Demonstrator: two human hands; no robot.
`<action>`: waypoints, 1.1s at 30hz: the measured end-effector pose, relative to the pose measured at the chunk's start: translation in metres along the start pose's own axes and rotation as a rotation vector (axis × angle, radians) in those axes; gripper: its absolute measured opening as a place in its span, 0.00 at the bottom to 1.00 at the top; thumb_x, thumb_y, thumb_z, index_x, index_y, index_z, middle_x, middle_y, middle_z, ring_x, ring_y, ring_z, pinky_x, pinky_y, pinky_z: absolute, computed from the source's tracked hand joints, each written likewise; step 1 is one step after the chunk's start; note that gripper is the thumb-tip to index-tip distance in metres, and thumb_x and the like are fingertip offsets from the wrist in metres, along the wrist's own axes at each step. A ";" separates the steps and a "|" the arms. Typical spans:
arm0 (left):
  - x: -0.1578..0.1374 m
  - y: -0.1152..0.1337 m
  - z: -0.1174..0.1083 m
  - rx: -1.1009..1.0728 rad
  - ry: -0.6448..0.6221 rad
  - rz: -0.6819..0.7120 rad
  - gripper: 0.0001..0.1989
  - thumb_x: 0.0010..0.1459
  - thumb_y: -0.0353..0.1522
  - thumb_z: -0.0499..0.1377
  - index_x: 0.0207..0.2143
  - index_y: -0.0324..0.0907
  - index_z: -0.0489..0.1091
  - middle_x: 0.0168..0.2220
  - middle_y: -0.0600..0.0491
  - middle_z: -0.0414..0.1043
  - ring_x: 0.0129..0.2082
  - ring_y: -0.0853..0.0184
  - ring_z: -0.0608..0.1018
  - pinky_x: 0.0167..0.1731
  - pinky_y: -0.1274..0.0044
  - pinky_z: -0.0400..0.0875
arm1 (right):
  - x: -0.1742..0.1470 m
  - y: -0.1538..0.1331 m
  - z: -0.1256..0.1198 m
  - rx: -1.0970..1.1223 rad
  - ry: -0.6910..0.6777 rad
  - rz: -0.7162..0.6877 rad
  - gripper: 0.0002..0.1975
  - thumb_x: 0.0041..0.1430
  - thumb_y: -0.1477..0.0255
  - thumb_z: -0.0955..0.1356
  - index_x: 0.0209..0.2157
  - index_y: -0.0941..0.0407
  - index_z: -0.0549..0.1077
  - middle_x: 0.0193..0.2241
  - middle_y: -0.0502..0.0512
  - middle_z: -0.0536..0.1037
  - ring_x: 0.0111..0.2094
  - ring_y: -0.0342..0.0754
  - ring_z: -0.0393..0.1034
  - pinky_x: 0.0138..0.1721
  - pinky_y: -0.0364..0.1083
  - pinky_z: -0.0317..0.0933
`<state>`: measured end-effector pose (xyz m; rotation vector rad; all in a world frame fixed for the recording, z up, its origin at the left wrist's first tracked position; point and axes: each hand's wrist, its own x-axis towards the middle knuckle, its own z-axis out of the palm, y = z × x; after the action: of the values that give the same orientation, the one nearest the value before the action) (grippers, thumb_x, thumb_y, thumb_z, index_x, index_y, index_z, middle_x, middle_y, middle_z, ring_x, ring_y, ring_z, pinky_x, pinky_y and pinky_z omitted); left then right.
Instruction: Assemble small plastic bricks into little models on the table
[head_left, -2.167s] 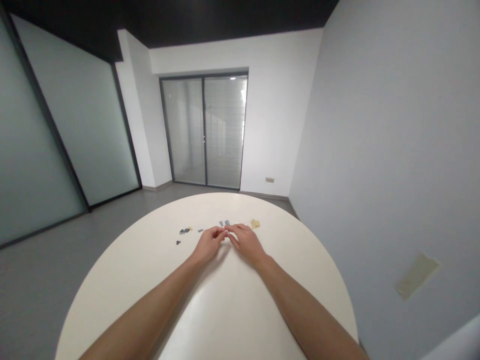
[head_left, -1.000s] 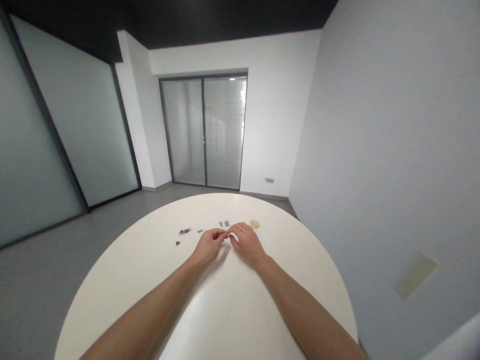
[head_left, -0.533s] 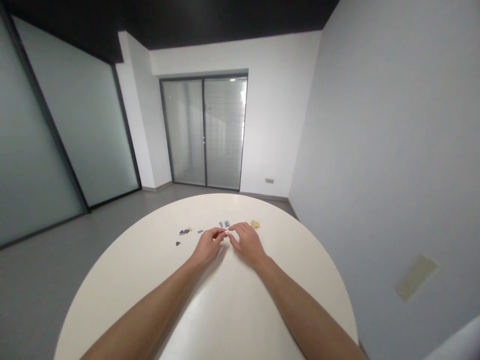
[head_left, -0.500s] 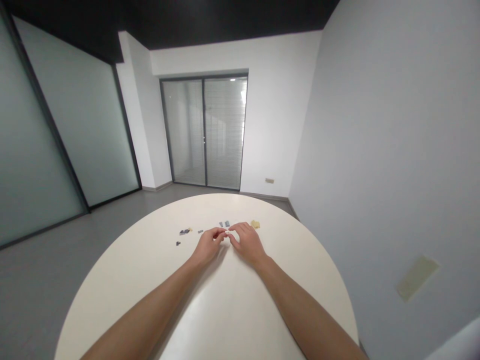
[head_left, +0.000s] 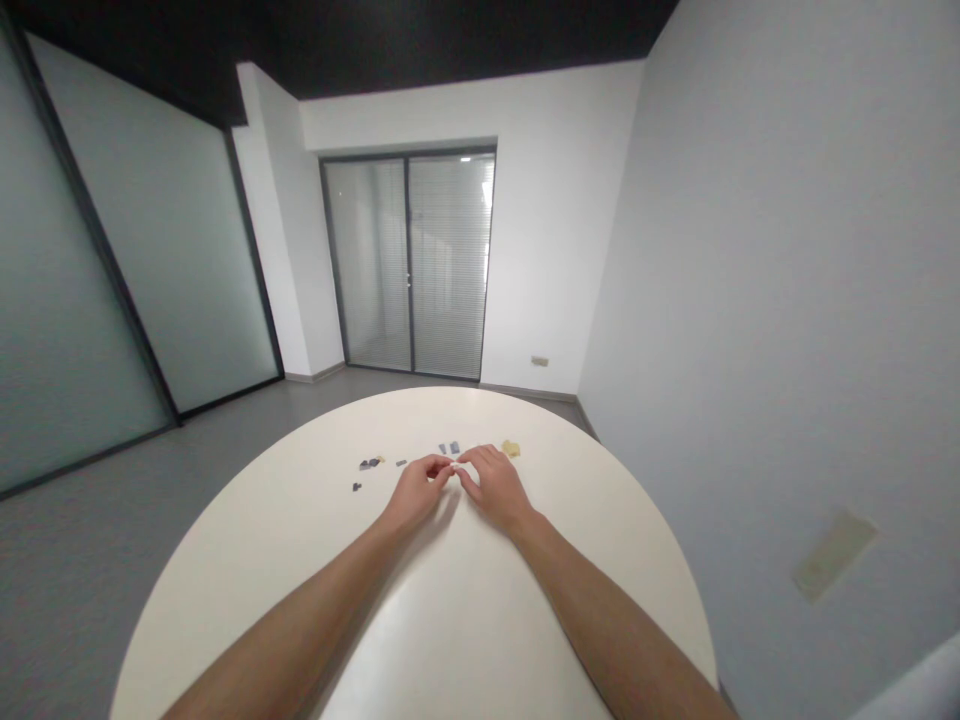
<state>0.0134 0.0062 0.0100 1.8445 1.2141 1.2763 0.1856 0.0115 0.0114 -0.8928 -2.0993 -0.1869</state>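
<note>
Fingertips meet over the middle of the round table, where my left hand [head_left: 418, 491] pinches a tiny white piece [head_left: 454, 466]. From the other side my right hand [head_left: 496, 488] has its thumb and fingers closed around the same piece. Most of it is hidden by the fingers, and its kind is too small to make out. Just beyond the fingertips lie two small blue-grey pieces [head_left: 454, 448]. A small grey piece [head_left: 401, 463] rests left of my left hand. Past my right hand sits a yellow clump of pieces [head_left: 511, 449].
The round white table [head_left: 300, 560] bears a cluster of small dark pieces [head_left: 367, 464] on the left, with a lone dark piece [head_left: 356, 487] nearer me. Behind the table stand glass doors [head_left: 409, 265]; a grey wall [head_left: 765, 300] rises on the right.
Both hands keep the same position, with only a very slight shift of the fingers around the white piece. The pieces on the table have not moved.
</note>
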 end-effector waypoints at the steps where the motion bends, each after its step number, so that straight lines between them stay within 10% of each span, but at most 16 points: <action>1: 0.000 0.000 0.000 0.002 -0.002 0.000 0.15 0.56 0.40 0.57 0.35 0.38 0.77 0.35 0.47 0.79 0.35 0.63 0.77 0.41 0.72 0.68 | 0.000 0.000 0.000 0.000 -0.001 -0.001 0.06 0.65 0.70 0.65 0.40 0.55 0.72 0.38 0.57 0.77 0.43 0.52 0.68 0.45 0.52 0.62; 33: -0.001 0.006 -0.003 -0.032 -0.066 0.028 0.17 0.57 0.38 0.55 0.41 0.41 0.79 0.43 0.47 0.79 0.42 0.59 0.78 0.48 0.69 0.68 | 0.000 0.003 0.002 -0.024 -0.004 -0.020 0.06 0.65 0.68 0.66 0.38 0.55 0.72 0.36 0.56 0.77 0.41 0.50 0.69 0.45 0.50 0.62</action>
<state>0.0121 0.0026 0.0155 1.8715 1.1306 1.2333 0.1858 0.0144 0.0093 -0.8874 -2.1142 -0.2218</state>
